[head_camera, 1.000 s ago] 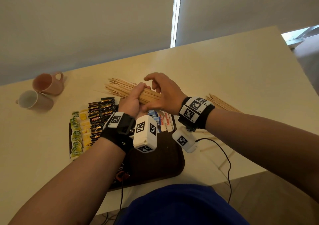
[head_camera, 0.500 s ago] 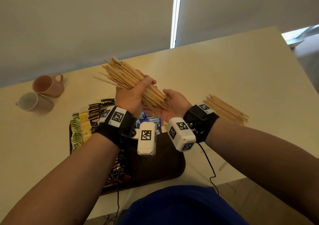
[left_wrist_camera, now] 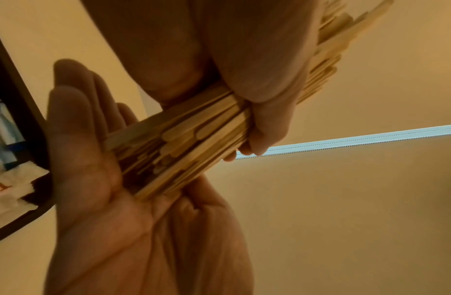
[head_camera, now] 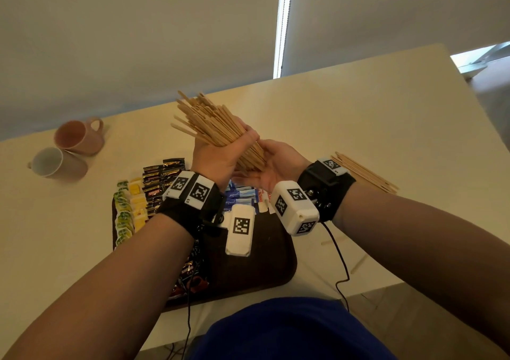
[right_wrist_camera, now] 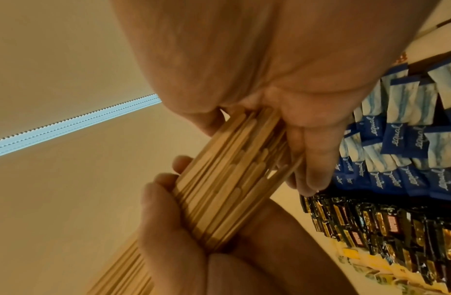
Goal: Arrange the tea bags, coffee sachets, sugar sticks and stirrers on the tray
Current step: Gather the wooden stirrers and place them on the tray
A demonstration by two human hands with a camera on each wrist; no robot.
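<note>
Above the tray [head_camera: 278, 265], the left hand [head_camera: 218, 161] wraps its fingers around a tilted stirrer bundle [head_camera: 215, 127] whose ends butt the right hand [head_camera: 271, 170], fingers straight; squaring them likely needs a looser grip.

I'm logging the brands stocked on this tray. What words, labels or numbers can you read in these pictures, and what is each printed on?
"equal": white script on the blue sachets, repeated on many.
Red print on the white sugar sticks: cut off and too blurred to read.
Black-and-gold coffee sachets: labels too small and blurred to read.
Green and yellow tea bags: print too small to read.
Wrist cameras: square black-and-white coded markers only, no words.
</note>
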